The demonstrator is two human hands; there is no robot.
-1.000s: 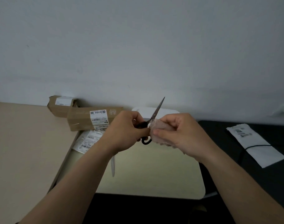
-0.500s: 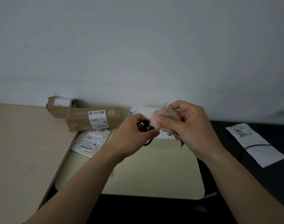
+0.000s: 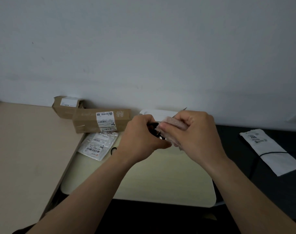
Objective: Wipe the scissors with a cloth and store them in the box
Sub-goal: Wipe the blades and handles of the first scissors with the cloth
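Gripping the black handles of the scissors (image 3: 154,130), the left hand (image 3: 142,141) has its fingers curled shut around them, thumb and fingertips meeting at the lower right of the fist. The right hand (image 3: 194,132) is pinched closed on a pinkish cloth (image 3: 173,125), folded over the blades so that only the metal tip pokes out past the knuckles at the upper right. Both hands meet above a pale tabletop (image 3: 144,183). Against the wall behind sits a long cardboard box (image 3: 86,123) with a white label, a second, smaller box (image 3: 66,105) just behind it, and a labelled plastic bag (image 3: 97,146) lying in front. Off to the right, a white pouch (image 3: 268,149) rests on a dark surface.
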